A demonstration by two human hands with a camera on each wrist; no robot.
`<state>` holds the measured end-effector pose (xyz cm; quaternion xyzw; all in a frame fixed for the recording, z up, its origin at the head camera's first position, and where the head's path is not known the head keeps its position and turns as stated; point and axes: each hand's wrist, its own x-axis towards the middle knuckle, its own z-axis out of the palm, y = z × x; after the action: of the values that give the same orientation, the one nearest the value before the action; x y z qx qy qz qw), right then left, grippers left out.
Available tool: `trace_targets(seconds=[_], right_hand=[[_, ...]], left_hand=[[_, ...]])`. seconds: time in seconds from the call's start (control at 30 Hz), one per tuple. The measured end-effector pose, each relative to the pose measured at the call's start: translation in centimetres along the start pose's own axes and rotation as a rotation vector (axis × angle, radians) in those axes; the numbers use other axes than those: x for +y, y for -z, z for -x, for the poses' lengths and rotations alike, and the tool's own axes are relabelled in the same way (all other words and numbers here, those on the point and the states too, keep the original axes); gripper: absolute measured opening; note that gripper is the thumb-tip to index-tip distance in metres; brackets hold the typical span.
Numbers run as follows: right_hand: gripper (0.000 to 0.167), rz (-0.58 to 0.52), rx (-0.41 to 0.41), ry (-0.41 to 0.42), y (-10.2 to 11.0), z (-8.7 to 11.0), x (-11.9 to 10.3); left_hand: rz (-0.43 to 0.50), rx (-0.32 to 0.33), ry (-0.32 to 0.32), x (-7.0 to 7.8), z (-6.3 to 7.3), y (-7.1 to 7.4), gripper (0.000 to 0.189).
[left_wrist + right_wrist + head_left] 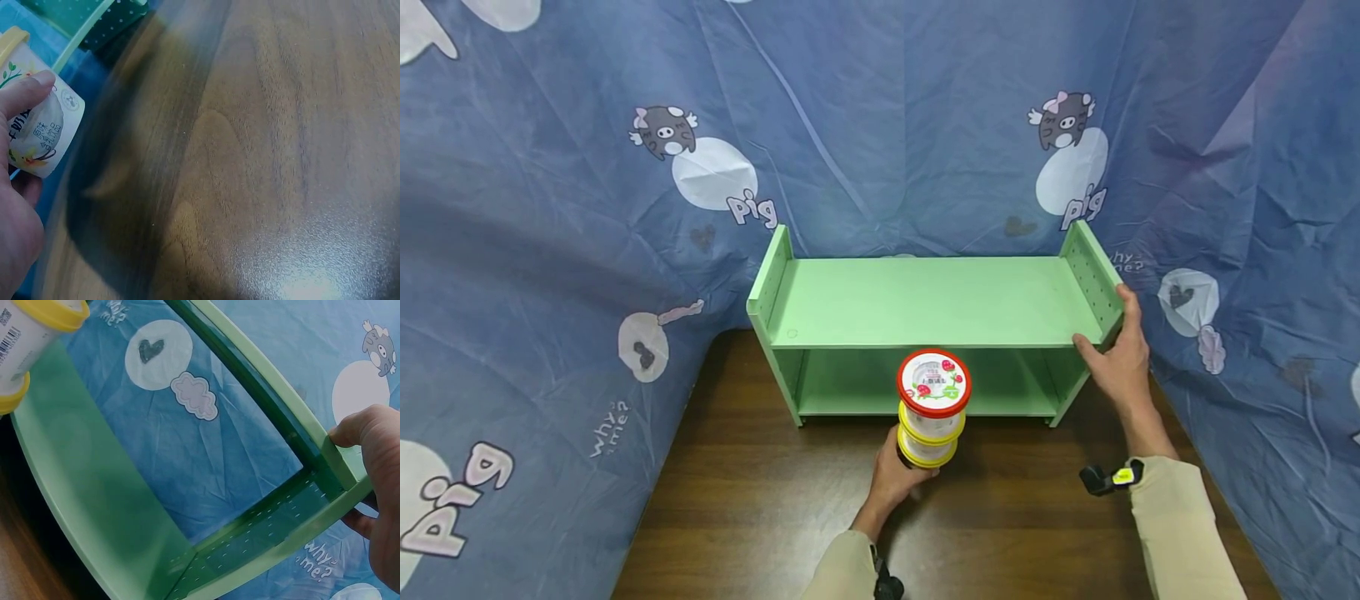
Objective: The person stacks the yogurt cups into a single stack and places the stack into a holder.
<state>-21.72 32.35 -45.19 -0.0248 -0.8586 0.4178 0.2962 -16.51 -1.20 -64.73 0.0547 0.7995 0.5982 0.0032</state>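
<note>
My left hand (893,472) holds a stack of tubs in front of the shelf, gripping the lowest one. A tub with a red rim and strawberry print (933,384) sits on top, above yellow-rimmed tubs (931,427). In the left wrist view, the thumb lies across a white printed tub (55,128) with a yellow lid. The green two-tier shelf (925,300) stands upright on the wooden surface. My right hand (1122,360) grips its right side panel near the front corner, thumb by the upper board's edge. Two yellow-rimmed tubs (28,353) show in the right wrist view.
Blue cloth (850,125) with pig prints hangs behind the shelf and along both sides. The brown wooden surface (1000,517) spreads in front. The shelf's lower board (850,398) lies just behind the stack, under the upper board.
</note>
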Motion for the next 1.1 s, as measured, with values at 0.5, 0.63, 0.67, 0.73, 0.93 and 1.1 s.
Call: trace_targets(seconds=[0.5,0.63,0.67,0.73,0.93,1.1], right_hand=[[0.091,0.001,0.005,0.004,0.0,0.0,0.2],[0.090,0.005,0.001,-0.005,0.0,0.0,0.2],[0.090,0.005,0.000,-0.007,0.0,0.0,0.2],[0.091,0.006,0.000,-0.009,0.0,0.0,0.2],[0.093,0.001,0.002,-0.008,-0.1,-0.1,0.4],[0.093,-0.008,-0.003,-0.003,-0.2,-0.1,0.5]], left_hand=[[-0.003,0.004,-0.063,0.7,0.0,0.7,0.086],[0.008,0.003,-0.070,1.4,-0.2,0.9,0.084],[0.003,0.006,-0.075,1.5,-0.2,0.9,0.084],[-0.008,0.010,-0.077,1.8,-0.3,0.9,0.084],[-0.030,0.016,-0.093,2.6,-0.4,1.2,0.083],[-0.013,0.011,-0.101,3.2,-0.4,1.5,0.081]])
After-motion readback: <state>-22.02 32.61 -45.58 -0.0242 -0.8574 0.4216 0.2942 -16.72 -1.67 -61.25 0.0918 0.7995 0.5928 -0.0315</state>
